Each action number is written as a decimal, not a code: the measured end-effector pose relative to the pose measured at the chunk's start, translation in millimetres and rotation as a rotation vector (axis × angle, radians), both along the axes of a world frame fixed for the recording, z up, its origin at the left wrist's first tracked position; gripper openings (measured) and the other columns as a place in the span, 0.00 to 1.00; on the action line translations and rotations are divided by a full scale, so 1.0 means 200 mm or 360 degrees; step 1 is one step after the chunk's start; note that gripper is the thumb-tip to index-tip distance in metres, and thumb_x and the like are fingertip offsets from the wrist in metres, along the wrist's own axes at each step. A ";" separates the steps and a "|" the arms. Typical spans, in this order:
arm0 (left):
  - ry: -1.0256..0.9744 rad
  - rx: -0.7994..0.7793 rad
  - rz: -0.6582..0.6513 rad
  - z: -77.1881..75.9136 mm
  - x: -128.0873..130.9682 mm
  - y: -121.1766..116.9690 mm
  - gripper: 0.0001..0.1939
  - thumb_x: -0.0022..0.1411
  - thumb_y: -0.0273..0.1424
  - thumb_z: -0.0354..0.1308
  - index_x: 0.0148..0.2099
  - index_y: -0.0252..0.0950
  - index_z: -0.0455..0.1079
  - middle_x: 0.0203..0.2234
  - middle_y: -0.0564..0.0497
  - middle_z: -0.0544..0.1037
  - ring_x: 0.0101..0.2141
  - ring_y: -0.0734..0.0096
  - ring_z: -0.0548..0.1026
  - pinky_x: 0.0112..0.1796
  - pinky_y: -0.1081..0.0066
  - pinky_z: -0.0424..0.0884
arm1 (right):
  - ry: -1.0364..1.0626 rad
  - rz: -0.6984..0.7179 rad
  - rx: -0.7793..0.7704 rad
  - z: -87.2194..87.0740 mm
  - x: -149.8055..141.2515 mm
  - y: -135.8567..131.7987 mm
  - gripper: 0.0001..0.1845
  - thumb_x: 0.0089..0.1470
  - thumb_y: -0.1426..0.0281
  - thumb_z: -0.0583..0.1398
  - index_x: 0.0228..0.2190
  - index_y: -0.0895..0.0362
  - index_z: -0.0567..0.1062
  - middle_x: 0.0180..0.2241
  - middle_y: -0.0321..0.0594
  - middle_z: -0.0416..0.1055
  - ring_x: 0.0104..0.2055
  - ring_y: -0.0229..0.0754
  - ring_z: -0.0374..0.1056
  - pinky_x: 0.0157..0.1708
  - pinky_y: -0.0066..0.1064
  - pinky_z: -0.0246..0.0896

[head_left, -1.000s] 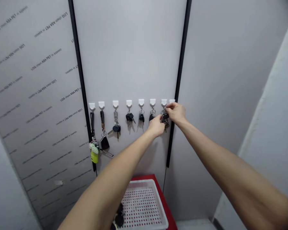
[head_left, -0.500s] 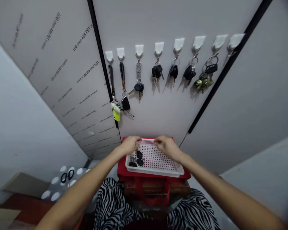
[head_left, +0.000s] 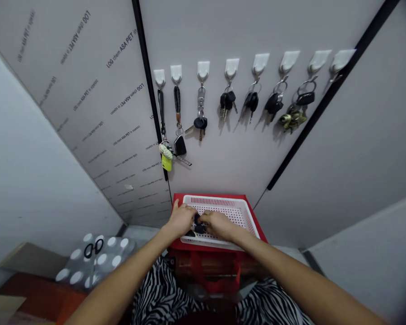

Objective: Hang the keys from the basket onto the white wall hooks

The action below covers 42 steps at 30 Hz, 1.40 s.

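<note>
Lying inside the white basket (head_left: 236, 215): black keys (head_left: 200, 229).

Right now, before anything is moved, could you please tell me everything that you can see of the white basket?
The white basket is shallow, rectangular and looks like plastic. Narrow slots line its far wall; small holes cover its floor, with red showing through. It sits upright on a red surface. Dark things, probably keys, lie toward its left end. The left hand hides part of the left wall, and the right hand reaches inside; whether they touch the basket is unclear.
</note>
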<state>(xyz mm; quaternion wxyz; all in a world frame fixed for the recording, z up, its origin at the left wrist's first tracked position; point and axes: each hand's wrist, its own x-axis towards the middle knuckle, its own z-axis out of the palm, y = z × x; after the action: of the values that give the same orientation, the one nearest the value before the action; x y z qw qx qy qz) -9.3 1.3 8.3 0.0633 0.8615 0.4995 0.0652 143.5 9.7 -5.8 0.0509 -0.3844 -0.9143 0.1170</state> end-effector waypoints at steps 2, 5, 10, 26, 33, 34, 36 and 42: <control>0.0014 0.0002 -0.0001 -0.01 0.01 -0.01 0.13 0.47 0.24 0.43 0.34 0.38 0.64 0.31 0.48 0.71 0.36 0.66 0.63 0.44 0.53 0.41 | 0.0008 -0.0002 0.0014 -0.01 0.00 0.00 0.14 0.37 0.76 0.50 0.30 0.56 0.68 0.29 0.39 0.66 0.31 0.37 0.61 0.30 0.24 0.51; 0.0028 -0.0028 0.0020 -0.01 0.02 -0.03 0.12 0.46 0.24 0.44 0.33 0.37 0.64 0.30 0.48 0.71 0.37 0.65 0.63 0.44 0.53 0.39 | 0.0070 -0.0086 -0.0012 -0.03 -0.01 -0.01 0.11 0.37 0.76 0.49 0.25 0.58 0.68 0.26 0.39 0.67 0.29 0.36 0.61 0.28 0.24 0.51; -0.0335 -0.0154 0.0107 0.04 0.05 -0.02 0.14 0.48 0.27 0.44 0.38 0.39 0.62 0.36 0.51 0.69 0.39 0.68 0.62 0.45 0.56 0.43 | 0.0503 -0.0376 -0.0123 0.05 0.00 0.01 0.08 0.36 0.76 0.50 0.21 0.59 0.69 0.22 0.37 0.67 0.24 0.34 0.60 0.26 0.23 0.52; -0.1775 -0.0322 -0.0139 0.68 0.78 0.24 0.15 0.46 0.25 0.47 0.40 0.31 0.59 0.32 0.47 0.70 0.29 0.76 0.67 0.31 0.75 0.64 | 0.1991 -0.1086 -0.0251 0.88 0.60 0.10 0.04 0.34 0.72 0.56 0.18 0.61 0.66 0.13 0.31 0.62 0.15 0.28 0.57 0.17 0.22 0.56; -0.1488 0.0112 -0.0310 1.09 1.03 0.24 0.19 0.45 0.24 0.46 0.43 0.35 0.58 0.37 0.50 0.68 0.33 0.74 0.67 0.37 0.73 0.61 | 0.2362 -0.1221 0.0218 1.30 0.81 0.19 0.03 0.37 0.79 0.54 0.17 0.62 0.64 0.11 0.32 0.62 0.14 0.28 0.58 0.14 0.20 0.57; -0.1445 0.0138 -0.0298 1.12 1.05 0.24 0.19 0.45 0.24 0.46 0.43 0.35 0.58 0.37 0.50 0.68 0.34 0.73 0.66 0.38 0.72 0.61 | 0.2365 -0.1244 0.0282 1.33 0.82 0.21 0.03 0.37 0.79 0.54 0.17 0.62 0.64 0.11 0.32 0.62 0.13 0.28 0.58 0.13 0.20 0.57; -0.1373 0.0165 -0.0270 1.17 1.09 0.25 0.20 0.45 0.24 0.45 0.44 0.35 0.58 0.37 0.49 0.68 0.36 0.71 0.66 0.38 0.72 0.60 | 0.2337 -0.1311 0.0399 1.38 0.85 0.24 0.04 0.37 0.79 0.53 0.16 0.62 0.64 0.11 0.32 0.61 0.13 0.29 0.59 0.13 0.20 0.57; -0.1280 0.0198 -0.0235 1.20 1.14 0.26 0.19 0.44 0.22 0.44 0.42 0.35 0.60 0.38 0.47 0.67 0.39 0.68 0.64 0.39 0.71 0.59 | 0.2033 -0.1578 0.0618 1.41 0.89 0.32 0.03 0.35 0.79 0.53 0.17 0.61 0.65 0.11 0.32 0.61 0.14 0.30 0.59 0.15 0.24 0.58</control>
<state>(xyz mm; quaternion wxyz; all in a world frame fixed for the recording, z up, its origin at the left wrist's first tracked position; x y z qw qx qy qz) 219.7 54.3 248.7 0.2057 0.8030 0.3668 0.4222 320.6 73.8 276.1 0.6712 -0.5866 -0.4379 0.1168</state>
